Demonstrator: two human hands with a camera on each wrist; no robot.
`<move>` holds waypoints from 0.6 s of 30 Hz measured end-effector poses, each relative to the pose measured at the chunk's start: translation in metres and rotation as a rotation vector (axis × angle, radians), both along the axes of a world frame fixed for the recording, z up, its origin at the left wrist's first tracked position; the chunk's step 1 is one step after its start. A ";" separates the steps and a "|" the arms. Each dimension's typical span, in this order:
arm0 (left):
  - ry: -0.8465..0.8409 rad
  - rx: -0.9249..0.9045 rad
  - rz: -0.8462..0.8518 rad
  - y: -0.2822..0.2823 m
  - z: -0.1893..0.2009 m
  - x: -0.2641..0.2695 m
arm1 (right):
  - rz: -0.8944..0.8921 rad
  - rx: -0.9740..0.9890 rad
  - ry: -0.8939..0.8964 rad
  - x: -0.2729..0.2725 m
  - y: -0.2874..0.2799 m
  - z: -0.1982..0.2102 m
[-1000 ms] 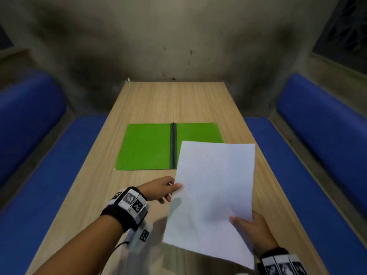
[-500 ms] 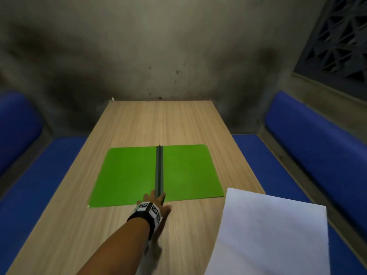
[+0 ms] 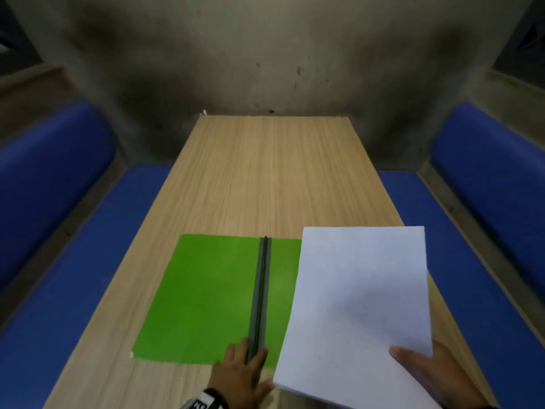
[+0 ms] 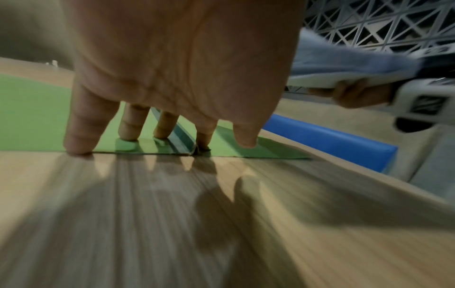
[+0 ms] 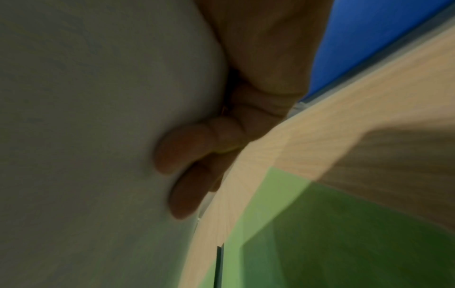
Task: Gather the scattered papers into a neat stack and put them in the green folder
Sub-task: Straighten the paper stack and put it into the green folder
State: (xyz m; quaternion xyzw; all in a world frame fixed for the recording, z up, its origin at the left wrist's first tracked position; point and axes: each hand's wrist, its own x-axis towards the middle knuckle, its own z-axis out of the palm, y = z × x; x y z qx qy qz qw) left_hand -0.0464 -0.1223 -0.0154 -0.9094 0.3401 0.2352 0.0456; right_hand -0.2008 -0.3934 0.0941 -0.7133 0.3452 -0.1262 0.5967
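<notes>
The green folder lies open and flat on the wooden table, its dark spine running away from me. My left hand rests at the folder's near edge, straight fingers spread on both sides of the spine. My right hand pinches the white paper stack at its near right corner, thumb on top and fingers underneath. The stack hangs tilted over the folder's right half and hides most of it. From the left wrist the stack is seen clear of the table.
Blue padded benches run along both sides of the table. A stained wall closes the far end. A small white scrap sits at the far left corner. The far half of the table shows bare wood.
My left hand left the papers and went forward onto the folder's near edge at the spine. My right hand carried the stack from low right to above the folder's right half.
</notes>
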 end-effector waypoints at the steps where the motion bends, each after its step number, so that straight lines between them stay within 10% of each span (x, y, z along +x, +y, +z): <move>1: 0.063 0.025 0.067 0.012 0.000 -0.016 | 0.044 0.069 0.040 0.003 0.009 0.000; 10: 0.155 -0.118 0.164 0.063 -0.017 -0.097 | 0.102 0.306 0.181 0.005 0.056 -0.039; 15: 0.487 -0.339 0.299 0.093 0.002 -0.071 | 0.178 0.170 0.371 0.010 0.054 -0.069; 18: 0.369 -0.443 0.195 0.115 0.010 -0.046 | 0.198 0.168 0.476 0.012 0.041 -0.100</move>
